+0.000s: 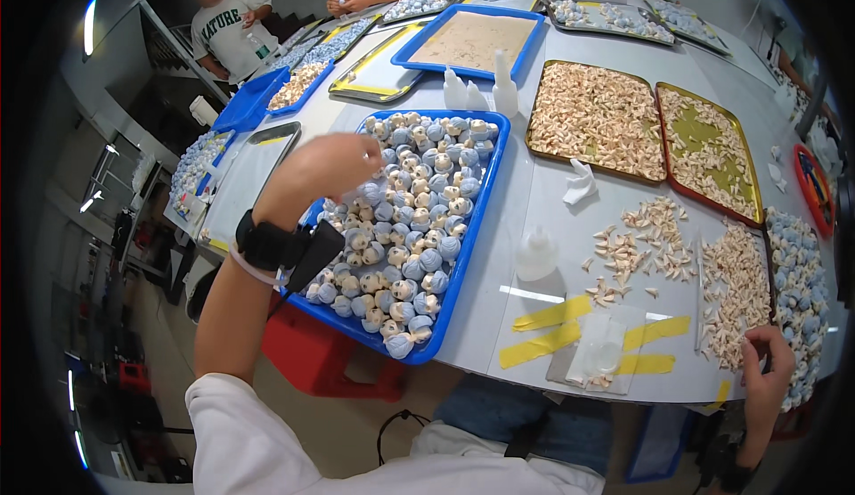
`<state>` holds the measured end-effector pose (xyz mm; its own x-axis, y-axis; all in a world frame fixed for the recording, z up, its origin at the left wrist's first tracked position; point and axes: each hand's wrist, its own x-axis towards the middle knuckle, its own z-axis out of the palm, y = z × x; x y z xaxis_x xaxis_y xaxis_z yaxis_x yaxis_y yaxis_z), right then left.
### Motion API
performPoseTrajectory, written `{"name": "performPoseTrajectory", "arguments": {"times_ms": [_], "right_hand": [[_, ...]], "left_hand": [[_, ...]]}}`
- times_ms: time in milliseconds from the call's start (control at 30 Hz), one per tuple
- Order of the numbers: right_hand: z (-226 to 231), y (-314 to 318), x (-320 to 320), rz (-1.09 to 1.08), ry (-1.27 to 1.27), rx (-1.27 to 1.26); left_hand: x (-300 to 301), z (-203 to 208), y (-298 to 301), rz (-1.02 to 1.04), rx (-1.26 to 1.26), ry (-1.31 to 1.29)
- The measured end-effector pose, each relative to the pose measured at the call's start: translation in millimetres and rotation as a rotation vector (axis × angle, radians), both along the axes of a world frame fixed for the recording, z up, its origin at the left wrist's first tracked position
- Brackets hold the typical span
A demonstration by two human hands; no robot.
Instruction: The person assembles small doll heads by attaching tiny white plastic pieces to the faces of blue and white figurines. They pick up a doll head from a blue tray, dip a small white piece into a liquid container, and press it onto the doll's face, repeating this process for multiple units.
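Observation:
My left hand (pixel 319 167) reaches over the near-left part of a blue tray (pixel 485 228), its fingers curled together. Whatever they hold, if anything, is hidden. Rows of small round blue-and-cream figurines (pixel 419 201) fill this tray, and one lies just under my fingertips. At the table's right edge, my right hand (pixel 768 368) has its thumb and fingers bent in toward each other, beside a heap of small cream curved pieces (pixel 735 290). Anything between those fingertips is too small to make out.
White squeeze bottles (pixel 537 256) stand about the table. Yellow tape (pixel 545 315) holds down a clear plate near the front edge. Two gold trays (pixel 666 139) of cream pieces lie at the right. A red stool (pixel 325 352) stands below. Other people work across the table.

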<state>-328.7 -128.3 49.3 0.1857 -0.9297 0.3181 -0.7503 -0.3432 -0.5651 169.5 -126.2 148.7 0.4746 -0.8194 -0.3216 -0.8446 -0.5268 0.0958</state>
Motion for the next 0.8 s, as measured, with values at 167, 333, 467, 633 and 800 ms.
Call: {"name": "performPoseTrajectory", "arguments": {"times_ms": [167, 333, 467, 633, 800], "right_hand": [[7.2, 4.9, 10.0, -0.033, -0.035, 0.023], [17.0, 13.9, 20.3, -0.011, -0.098, 0.008], [13.9, 19.5, 10.3, -0.035, -0.114, 0.031], [12.2, 21.1, 12.1, -0.033, -0.143, 0.068], [9.6, 22.3, 19.7, -0.030, -0.200, 0.099]], "left_hand": [[46.4, -30.3, -48.0, -0.259, -0.379, -0.369], [68.8, -73.7, -79.0, -0.160, -0.274, -0.163], [73.7, -78.0, -83.4, -0.270, -0.199, -0.113], [73.9, -82.7, -65.6, -0.411, -0.253, -0.148], [41.4, -59.6, -48.6, -0.436, -0.327, 0.016]]}}
